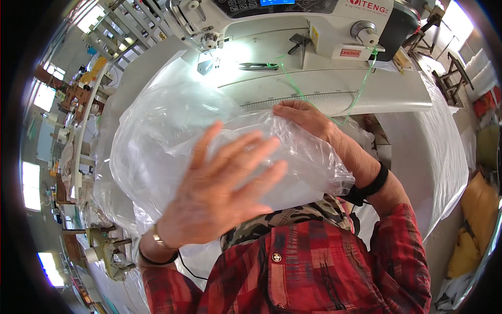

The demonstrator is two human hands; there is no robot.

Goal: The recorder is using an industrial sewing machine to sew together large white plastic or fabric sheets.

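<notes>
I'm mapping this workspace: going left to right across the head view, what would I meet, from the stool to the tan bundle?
Stool → left hand → right hand → black wristband → tan bundle. Left out: clear plastic, which overlaps both hands.

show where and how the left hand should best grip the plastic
Probably pinch the plastic at its near edge, coming from the body side: that edge is thin, exposed and free of either hand. The right hand pinches the far edge, and the left hand is open with fingers spread.
</notes>
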